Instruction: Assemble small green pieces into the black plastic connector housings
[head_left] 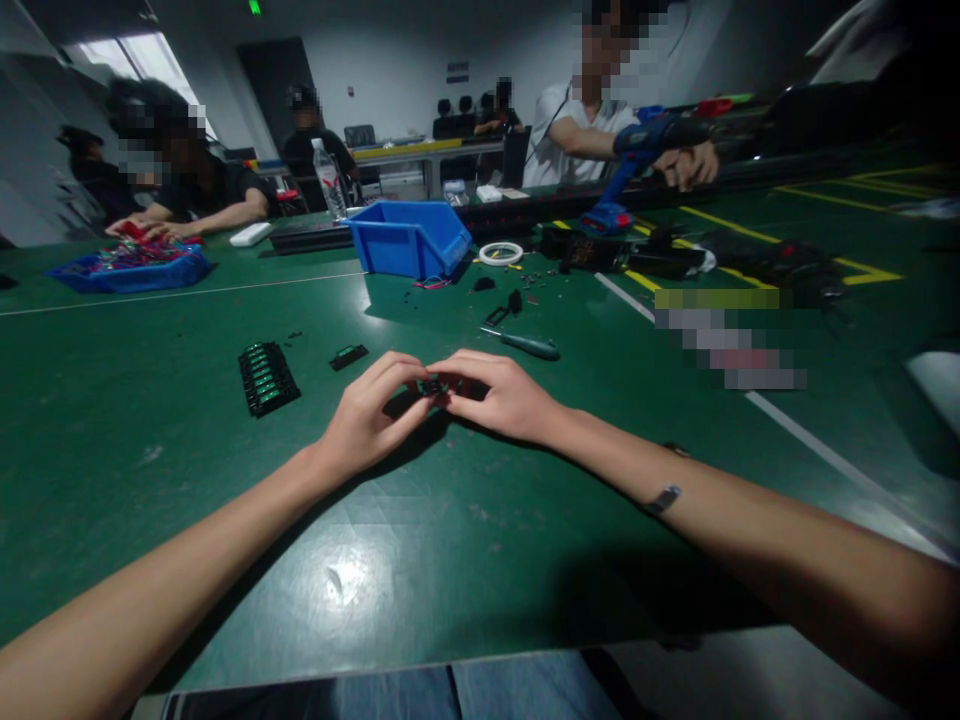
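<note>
My left hand (373, 412) and my right hand (501, 394) meet over the green table (465, 520), fingertips pinched together on one small black part (433, 385) held between them just above the surface. A row of several similar black parts with green tops (267, 377) lies to the left of my left hand, and a single such part (349, 356) lies apart beside it. A green-handled screwdriver (525, 343) rests just beyond my right hand.
A blue plastic bin (409, 238) stands behind, with small loose parts and a roll of white tape (500, 253) near it. A blue tray (129, 268) with red parts sits far left before a seated person. Another person at the back right holds a blue power tool (634, 160).
</note>
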